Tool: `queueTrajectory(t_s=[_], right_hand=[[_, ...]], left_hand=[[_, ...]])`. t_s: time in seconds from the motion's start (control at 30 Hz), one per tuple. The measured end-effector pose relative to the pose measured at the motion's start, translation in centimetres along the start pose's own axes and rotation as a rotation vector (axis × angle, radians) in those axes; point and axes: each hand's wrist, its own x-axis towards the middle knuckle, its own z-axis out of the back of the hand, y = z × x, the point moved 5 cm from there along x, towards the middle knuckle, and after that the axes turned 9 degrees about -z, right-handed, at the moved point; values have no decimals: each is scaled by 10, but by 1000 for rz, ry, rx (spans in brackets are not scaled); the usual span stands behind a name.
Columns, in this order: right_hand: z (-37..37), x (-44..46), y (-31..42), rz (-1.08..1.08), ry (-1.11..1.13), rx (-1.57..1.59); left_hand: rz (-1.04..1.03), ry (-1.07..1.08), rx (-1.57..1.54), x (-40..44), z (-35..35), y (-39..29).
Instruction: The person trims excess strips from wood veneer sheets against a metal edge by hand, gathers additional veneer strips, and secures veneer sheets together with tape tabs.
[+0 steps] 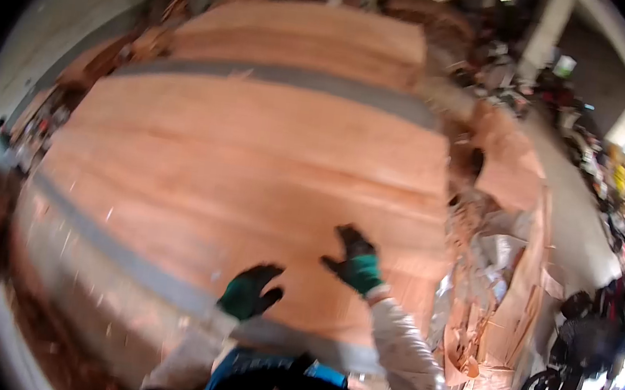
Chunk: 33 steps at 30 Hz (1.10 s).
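My left hand (250, 291), in a green and black work glove, is over the near edge of a broad stack of reddish-brown wood veneer sheets (255, 158). Its thumb stands apart from the fingers and nothing is in it. Farther forward and to the right, my right hand (356, 262) wears a matching glove. It too is empty, with thumb and fingers spread above the top sheet. Motion blur keeps me from telling whether either hand touches the wood. Light ridges run across the sheet's surface.
Beyond a grey strip lies another stack of veneer (300, 36). Torn veneer scraps (490, 292) are heaped at the right. A motorbike (573, 340) stands on the floor farther right. Concrete pillars (542, 40) rise at the back, with clutter along the walls.
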Motion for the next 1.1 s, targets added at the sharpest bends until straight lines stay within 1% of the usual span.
queueTrajectory(t_s=[0.03,0.1,0.17,0.23,0.27,0.3,0.37,0.4,0.5,0.53,0.63,0.67,0.73,0.83,0.87,0.97,1.07,1.1], right_hand=[[-9,18,16,-21,32,-111],[-32,49,25,-54,103,-153],[-55,77,30,-59,120,-198],[-70,89,30,-78,158,-192],[-82,91,25,-45,113,-177],[-83,91,26,-21,158,-171],[-96,87,21,6,36,-158],[-92,82,25,12,25,-155],[-85,74,35,-18,30,-126],[-77,72,43,16,-64,-93],[-64,70,58,-9,-65,-101],[-60,67,63,33,-153,-115],[-55,65,67,46,-152,-141],[-42,60,79,88,-193,-182],[-37,59,84,107,-215,-198],[-34,50,92,79,-151,-211],[-39,33,96,96,-178,-281],[-38,29,98,101,-178,-268]], left_hand=[[-5,6,-22,3,15,7],[88,13,-23,-6,25,30],[160,-13,-34,-20,39,65],[220,-14,-58,-33,53,98],[245,-17,-67,-35,60,111],[272,-19,-80,-33,64,125],[251,-24,-87,-20,65,149],[248,-22,-96,-15,63,159],[119,-57,-169,30,53,169],[33,-90,-202,46,46,174],[-92,-89,-238,95,29,184],[-123,-75,-189,109,24,189],[-182,-47,-84,133,17,198],[-77,210,187,147,2,217],[-25,339,194,147,-4,227],[50,467,204,145,-1,220],[-21,408,200,135,1,211],[-67,341,207,132,2,210]])
